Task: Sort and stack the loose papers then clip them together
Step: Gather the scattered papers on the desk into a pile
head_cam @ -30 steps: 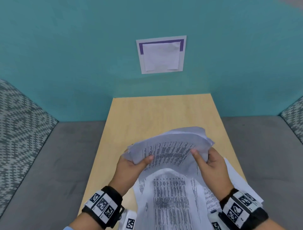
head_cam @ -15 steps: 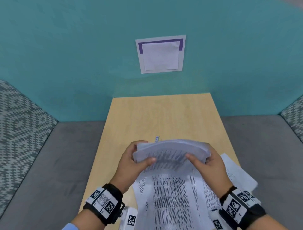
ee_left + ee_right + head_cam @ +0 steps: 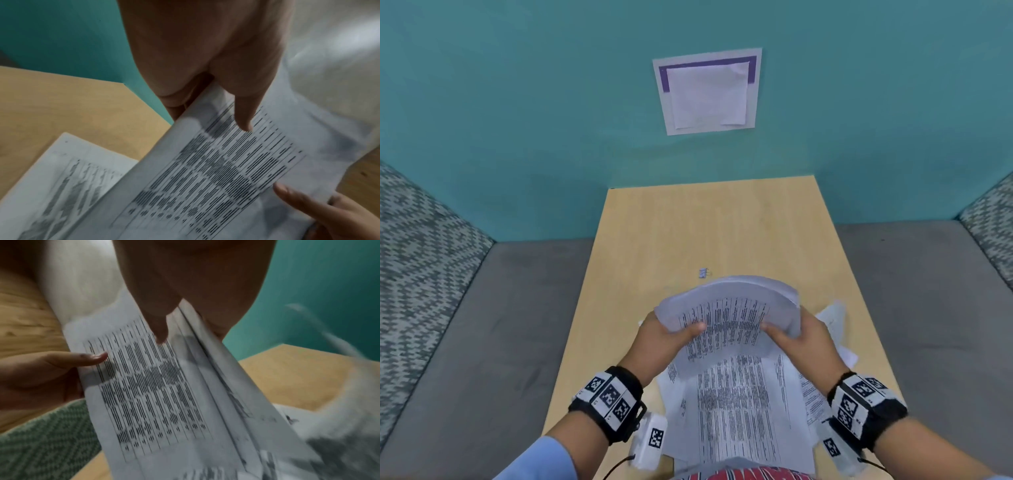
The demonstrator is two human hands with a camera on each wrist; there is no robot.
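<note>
A sheaf of printed papers (image 3: 726,318) is held upright and bowed over the wooden table (image 3: 709,226). My left hand (image 3: 667,337) grips its left edge, thumb on the printed face (image 3: 242,126). My right hand (image 3: 798,337) grips the right edge the same way, thumb on the page (image 3: 160,335). More printed sheets (image 3: 736,411) lie flat on the table beneath the hands, and a few loose sheets (image 3: 832,318) stick out to the right. A small binder clip (image 3: 703,273) lies on the table just beyond the sheaf.
The table stands against a teal wall (image 3: 517,120) bearing a pinned white notice (image 3: 707,92). Grey bench seats (image 3: 493,342) flank the table on both sides, with patterned cushions (image 3: 417,257) at the outer edges. The far half of the table holds only the clip.
The sheaf dropped toward the table, then rose and tilted back up with both hands still gripping its edges. The clip has come into view beyond it.
</note>
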